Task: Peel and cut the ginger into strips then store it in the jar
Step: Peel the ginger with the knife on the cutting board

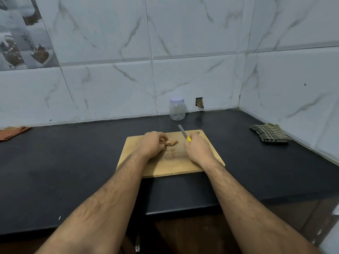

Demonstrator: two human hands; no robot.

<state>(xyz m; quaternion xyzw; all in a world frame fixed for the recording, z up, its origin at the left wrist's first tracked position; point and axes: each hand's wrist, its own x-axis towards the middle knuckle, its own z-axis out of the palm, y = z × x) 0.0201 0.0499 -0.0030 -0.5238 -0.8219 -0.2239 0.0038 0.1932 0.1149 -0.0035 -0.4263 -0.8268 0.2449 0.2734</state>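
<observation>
head view: left hand [152,143] curls closed, fingertips pinning ginger [171,142] to the board [211,153]; right hand [197,147], just beside, fists a knife [184,133], blade angled up.

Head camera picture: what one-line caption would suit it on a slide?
Left hand steadies ginger on a wooden cutting board; right hand grips a yellow-handled knife, lidded jar behind.
</observation>
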